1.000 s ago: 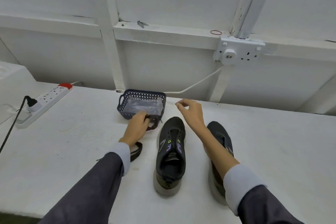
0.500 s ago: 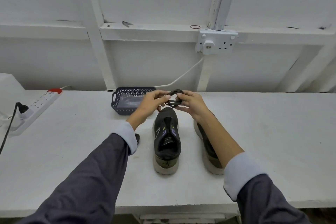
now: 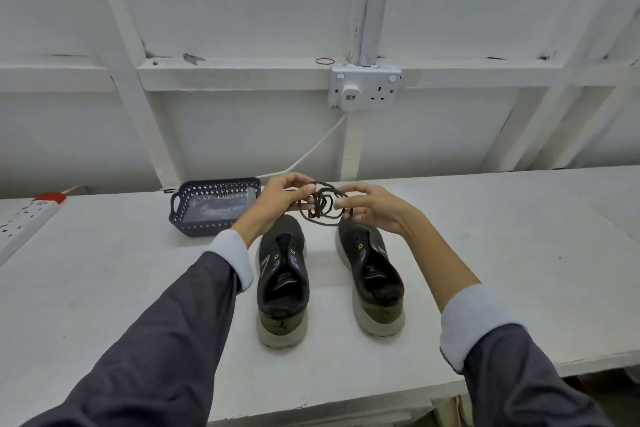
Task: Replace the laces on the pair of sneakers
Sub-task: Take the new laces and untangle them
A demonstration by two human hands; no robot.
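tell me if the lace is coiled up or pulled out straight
Coiled. The lace hangs in several tangled loops, pinched between the left hand and right hand above the sneakers.

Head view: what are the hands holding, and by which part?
Both hands hold one coiled dark lace. The left hand pinches the coil's left side with its fingers; the right hand pinches its right side.

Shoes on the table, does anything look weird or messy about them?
Yes. Both the left sneaker and right sneaker have no laces, so their fronts gape open, and their heels look grimy. The dark lace is a tangled bunch, pinched between the left hand and right hand above the toes.
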